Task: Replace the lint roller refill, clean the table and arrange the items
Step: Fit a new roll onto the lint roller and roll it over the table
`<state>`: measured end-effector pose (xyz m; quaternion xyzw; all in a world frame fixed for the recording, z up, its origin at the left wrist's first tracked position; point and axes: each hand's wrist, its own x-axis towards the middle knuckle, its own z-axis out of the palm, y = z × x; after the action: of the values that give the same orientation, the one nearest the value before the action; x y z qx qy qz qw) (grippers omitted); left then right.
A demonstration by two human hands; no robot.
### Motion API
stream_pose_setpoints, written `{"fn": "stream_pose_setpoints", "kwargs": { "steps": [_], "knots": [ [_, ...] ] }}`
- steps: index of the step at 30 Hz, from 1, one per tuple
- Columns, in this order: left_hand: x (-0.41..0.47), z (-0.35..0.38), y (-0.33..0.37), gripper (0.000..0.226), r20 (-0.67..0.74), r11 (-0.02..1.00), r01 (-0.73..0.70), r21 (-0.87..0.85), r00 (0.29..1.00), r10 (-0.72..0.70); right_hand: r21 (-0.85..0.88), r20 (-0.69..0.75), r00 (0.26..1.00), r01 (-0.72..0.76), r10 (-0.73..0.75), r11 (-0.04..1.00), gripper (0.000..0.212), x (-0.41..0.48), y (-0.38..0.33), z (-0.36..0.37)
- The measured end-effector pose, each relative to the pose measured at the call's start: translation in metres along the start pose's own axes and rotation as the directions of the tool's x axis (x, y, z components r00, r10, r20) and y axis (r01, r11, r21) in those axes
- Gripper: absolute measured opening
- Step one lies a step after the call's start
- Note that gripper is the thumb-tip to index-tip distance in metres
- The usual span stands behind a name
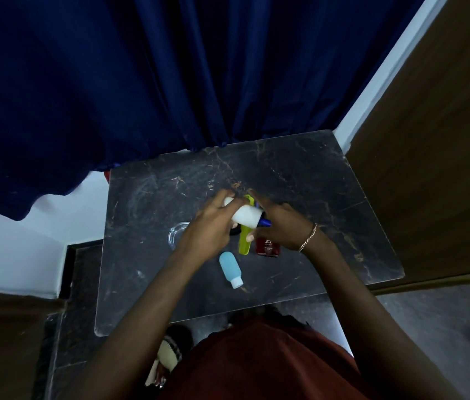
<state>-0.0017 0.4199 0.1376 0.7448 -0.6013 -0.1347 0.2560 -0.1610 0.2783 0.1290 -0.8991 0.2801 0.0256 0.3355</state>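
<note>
— Head view from above: what's the biggest thing you see?

— Heavy dark blue curtain [141, 82] in soft folds, hanging past the far edge of the tabletop [300, 174]. That slab is black, marble-look, with rusty veins, rounded corners and chalky smears.

— And the person?

— Standing at the near edge in a rust-coloured garment [256, 362], both arms reaching to the middle of the tabletop.

— What are the hands doing?

— Left hand [213, 229] is curled round a smooth white cylinder, the lint roller refill [245, 216], fingers wrapped over its far end. Right hand [281, 226], a thin chain bracelet [308, 236] on the wrist, is closed on the blue piece [265, 223] poking from the refill's near end. So the refill sits between the two grips, tilted, raised above the surface.

— Anything underneath?

— A lime-green plastic handle [244, 241], long and flat. Beside it a dark red box [268, 246], partly under the right hand. A clear glass dish [176, 232] shows left of the left wrist. Nearer the near edge lies a pale blue squeeze bottle [230, 268] with a white cap.
</note>
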Motion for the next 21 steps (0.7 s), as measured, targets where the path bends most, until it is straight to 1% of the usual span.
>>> {"fn": "stream_pose_setpoints", "kwargs": {
  "steps": [2,4,6,8,12,16,21],
  "knots": [
    [-0.005,0.000,-0.003,0.058,0.028,1.000,-0.003,0.022,1.000,0.002,-0.019,0.009,1.000,-0.012,0.012,1.000,0.112,-0.002,-0.005,0.004],
    [-0.008,0.002,-0.009,0.058,0.060,1.000,0.003,0.008,0.998,-0.003,-0.026,0.037,0.999,-0.022,0.023,0.999,0.109,-0.006,-0.011,0.002],
    [-0.012,0.005,-0.016,0.057,0.088,0.997,0.031,-0.065,0.996,-0.025,0.001,0.059,0.998,-0.018,0.018,1.000,0.104,-0.012,-0.014,-0.001],
    [-0.014,0.007,-0.021,0.056,0.106,0.987,0.068,-0.146,0.993,-0.053,-0.001,0.049,0.999,-0.014,0.014,1.000,0.096,-0.017,-0.015,-0.005],
    [-0.012,0.011,-0.027,0.059,0.104,0.970,0.075,-0.231,0.993,-0.052,-0.125,0.032,0.999,0.002,0.002,0.992,0.061,-0.020,-0.007,-0.009],
    [0.003,0.014,-0.032,0.056,0.100,0.967,0.083,-0.242,0.993,-0.060,-0.098,-0.043,0.999,0.024,-0.028,0.995,0.028,-0.029,0.011,-0.004],
    [0.042,0.017,-0.031,0.058,0.132,0.985,0.048,-0.167,0.991,-0.026,-0.102,-0.111,0.993,0.037,-0.049,0.994,0.026,-0.019,0.035,0.004]
  ]
}}
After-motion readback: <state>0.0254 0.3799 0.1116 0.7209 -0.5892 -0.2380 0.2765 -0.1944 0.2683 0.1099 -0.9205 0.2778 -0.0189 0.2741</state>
